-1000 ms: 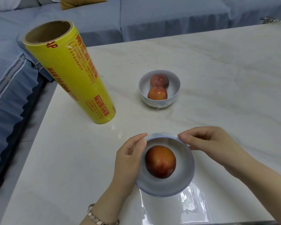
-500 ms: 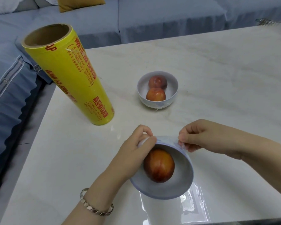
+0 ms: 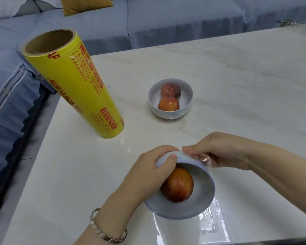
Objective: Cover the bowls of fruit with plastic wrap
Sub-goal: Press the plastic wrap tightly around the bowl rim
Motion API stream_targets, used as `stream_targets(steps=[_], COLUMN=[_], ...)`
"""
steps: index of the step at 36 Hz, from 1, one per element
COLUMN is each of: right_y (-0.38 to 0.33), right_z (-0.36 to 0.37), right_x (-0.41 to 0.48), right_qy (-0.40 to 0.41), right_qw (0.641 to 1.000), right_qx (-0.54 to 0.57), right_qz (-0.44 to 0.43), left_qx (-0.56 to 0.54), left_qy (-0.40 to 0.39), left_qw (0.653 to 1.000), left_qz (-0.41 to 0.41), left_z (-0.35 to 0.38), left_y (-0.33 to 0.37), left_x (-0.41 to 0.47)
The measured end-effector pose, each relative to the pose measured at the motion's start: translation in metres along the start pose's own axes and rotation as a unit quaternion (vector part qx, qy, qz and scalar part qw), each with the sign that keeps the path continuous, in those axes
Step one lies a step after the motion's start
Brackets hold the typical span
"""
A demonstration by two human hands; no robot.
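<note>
With my left hand (image 3: 153,167) gripping the tilted near bowl (image 3: 193,207) on the table (image 3: 237,85) and my right hand (image 3: 217,152) pinching wrap (image 3: 206,158) at its rim, the fruit (image 3: 177,185) may roll out.

Pale marble table (image 3: 219,71) — blue sofa (image 3: 166,20) behind

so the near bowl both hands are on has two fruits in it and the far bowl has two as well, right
Not quite. The head view shows the near bowl, held by the left hand and right hand, contains only one fruit. The far bowl does hold two.
</note>
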State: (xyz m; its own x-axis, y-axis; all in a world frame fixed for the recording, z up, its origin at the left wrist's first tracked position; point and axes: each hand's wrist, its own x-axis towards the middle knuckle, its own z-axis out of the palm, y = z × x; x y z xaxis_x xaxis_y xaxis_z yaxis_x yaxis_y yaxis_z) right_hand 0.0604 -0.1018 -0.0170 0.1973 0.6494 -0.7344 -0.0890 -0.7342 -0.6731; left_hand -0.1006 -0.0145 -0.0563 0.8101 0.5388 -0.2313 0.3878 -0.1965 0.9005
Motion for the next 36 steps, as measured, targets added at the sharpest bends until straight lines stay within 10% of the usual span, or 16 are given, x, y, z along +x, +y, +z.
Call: stream_targets(steps=[12, 27, 32, 36], right_y=[0.025, 0.043, 0.051, 0.047], right_z=[0.032, 0.024, 0.014, 0.027], right_x=[0.022, 0.026, 0.003, -0.025], right_qy=[0.236, 0.152, 0.26, 0.156], right_qw=[0.952, 0.98, 0.93, 0.913], right_qx=[0.1, 0.098, 0.057, -0.041], right_qz=[-0.165, -0.078, -0.255, -0.374], left_qx=[0.007, 0.0, -0.017, -0.014], left_qy=[0.04, 0.036, 0.05, 0.061], left_qw=[0.999, 0.998, 0.998, 0.998], left_qz=[0.009, 0.055, 0.025, 0.013], left_z=[0.002, 0.004, 0.001, 0.001], left_y=[-0.005, -0.004, -0.009, -0.014], left_x=[-0.005, -0.013, -0.009, -0.007])
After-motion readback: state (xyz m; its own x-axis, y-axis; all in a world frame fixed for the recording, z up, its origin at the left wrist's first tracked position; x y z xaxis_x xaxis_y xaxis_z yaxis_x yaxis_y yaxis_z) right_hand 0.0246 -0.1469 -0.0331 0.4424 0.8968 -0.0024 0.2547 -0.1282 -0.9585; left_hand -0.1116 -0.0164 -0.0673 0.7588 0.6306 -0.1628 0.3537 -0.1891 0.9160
